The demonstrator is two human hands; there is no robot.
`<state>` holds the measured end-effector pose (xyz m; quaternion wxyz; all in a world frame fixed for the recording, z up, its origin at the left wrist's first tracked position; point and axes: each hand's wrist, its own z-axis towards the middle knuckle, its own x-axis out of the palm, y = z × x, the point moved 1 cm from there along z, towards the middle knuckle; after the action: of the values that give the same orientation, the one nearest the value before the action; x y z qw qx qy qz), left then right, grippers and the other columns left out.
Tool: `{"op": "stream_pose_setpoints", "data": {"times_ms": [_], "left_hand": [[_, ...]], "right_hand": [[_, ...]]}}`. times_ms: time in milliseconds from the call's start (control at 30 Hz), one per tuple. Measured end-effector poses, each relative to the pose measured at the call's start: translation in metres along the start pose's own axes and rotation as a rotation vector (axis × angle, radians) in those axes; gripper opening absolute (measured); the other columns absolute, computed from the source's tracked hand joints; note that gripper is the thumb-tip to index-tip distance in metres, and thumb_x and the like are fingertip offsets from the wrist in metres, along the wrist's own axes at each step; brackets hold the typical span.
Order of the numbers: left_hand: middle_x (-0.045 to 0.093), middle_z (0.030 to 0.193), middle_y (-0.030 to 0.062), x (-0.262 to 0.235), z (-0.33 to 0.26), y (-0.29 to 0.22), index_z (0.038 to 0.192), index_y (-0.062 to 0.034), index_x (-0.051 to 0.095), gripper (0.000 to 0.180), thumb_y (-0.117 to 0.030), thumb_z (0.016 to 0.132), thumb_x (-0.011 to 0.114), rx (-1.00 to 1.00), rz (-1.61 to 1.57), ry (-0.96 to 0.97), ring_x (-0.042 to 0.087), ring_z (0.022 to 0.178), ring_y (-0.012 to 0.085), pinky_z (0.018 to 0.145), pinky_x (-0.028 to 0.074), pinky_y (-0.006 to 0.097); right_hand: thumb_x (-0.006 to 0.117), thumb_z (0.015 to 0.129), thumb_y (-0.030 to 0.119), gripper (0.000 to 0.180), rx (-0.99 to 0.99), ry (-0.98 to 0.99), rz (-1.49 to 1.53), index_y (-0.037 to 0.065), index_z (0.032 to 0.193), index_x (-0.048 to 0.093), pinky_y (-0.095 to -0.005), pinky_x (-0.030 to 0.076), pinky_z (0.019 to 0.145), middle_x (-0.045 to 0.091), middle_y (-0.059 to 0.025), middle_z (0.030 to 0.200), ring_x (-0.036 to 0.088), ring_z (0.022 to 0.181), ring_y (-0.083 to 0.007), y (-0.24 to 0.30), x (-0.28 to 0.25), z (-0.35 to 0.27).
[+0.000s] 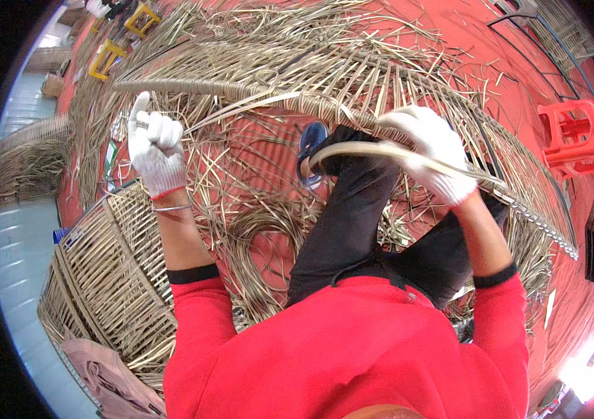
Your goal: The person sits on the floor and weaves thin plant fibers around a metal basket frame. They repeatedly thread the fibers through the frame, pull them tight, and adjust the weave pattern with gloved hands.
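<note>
Head view, as I see it standing by: the bound rim (234, 88) of a woven frame (241, 63) runs from just beyond the left hand (157, 140) to well past the right hand (433, 143), its long axis slanting toward the person's right and nearer the body. That right hand is closer to it, right over the rim with bent fingers; a blurred strip (360, 148) arcs out to its left, and I cannot tell whether the glove is clamped on it. On the near side of the rim, the left hand has one finger raised and the others curled in; a pale strip (269, 103) stretches from the rim to beside its knuckles, whether gripped I can't make out. A slatted panel (119, 244) lies nearer the body than the left hand.
</note>
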<state>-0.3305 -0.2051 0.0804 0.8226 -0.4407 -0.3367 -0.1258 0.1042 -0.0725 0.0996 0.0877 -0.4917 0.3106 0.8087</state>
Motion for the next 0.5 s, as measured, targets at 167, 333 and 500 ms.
{"op": "stream_pose_setpoints", "data": {"times_ms": [167,333,500], "left_hand": [[0.063,0.093,0.0084,-0.01,0.003,0.006,0.132,0.0009,0.059,0.031,-0.008,0.105,0.048,-0.114,0.298,-0.275,0.061,0.08,0.0178,0.074,0.052,0.035],[0.057,0.142,0.0184,0.047,0.002,0.004,0.147,-0.0021,0.052,0.058,0.001,0.089,0.058,0.397,1.734,-0.085,0.058,0.128,0.0307,0.111,0.044,0.04],[0.071,0.123,0.0136,0.128,0.001,0.038,0.131,-0.0046,0.068,0.049,0.005,0.083,0.061,0.629,1.642,0.473,0.067,0.112,0.0306,0.101,0.052,0.041]], "right_hand": [[0.076,0.086,0.04,0.025,0.152,-0.247,-0.071,0.016,0.093,0.076,-0.0419,0.053,0.077,0.066,-0.0061,0.088,0.064,0.088,-0.0297,0.0,0.064,0.03],[0.076,0.084,0.031,0.017,0.043,-0.321,-0.049,0.015,0.088,0.074,-0.0429,0.053,0.075,0.065,-0.0067,0.086,0.064,0.084,-0.0294,0.005,0.069,0.04],[0.072,0.082,0.024,0.013,0.308,-0.132,0.092,0.013,0.088,0.072,-0.0438,0.054,0.077,0.068,-0.0104,0.089,0.067,0.085,-0.0316,0.009,0.066,0.048]]}}
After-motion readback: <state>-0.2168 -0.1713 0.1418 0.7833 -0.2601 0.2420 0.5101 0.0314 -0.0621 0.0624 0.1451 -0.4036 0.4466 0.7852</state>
